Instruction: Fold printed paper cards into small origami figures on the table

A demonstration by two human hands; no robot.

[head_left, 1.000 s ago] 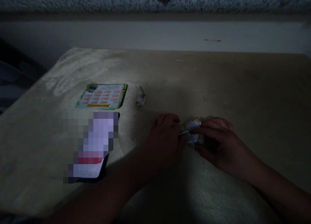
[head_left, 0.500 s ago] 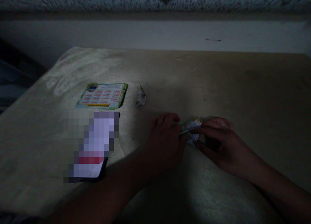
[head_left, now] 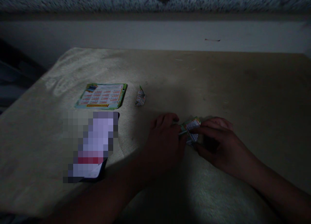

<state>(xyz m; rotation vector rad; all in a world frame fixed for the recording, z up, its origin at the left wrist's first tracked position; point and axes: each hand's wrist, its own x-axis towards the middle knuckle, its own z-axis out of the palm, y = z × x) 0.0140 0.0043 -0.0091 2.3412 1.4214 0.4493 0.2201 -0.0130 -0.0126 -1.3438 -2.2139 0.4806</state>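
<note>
Between my two hands is a small folded piece of printed paper, with green edges and rows of text, low over the table. My left hand has closed fingers on the paper's left end and hides that part. With thumb and forefinger, my right hand pinches the right side of the same paper. Farther back, left of the paper, another folded paper piece stands on the table with a pointed tip upward.
A stack of printed cards with green borders lies at the left. In front of it rests a phone with a lit, pixelated screen. The pale table meets a white wall below a speckled stone ledge.
Both hands stay almost in place on the folded paper. The whole view has shifted very slightly; nothing else has visibly moved.
</note>
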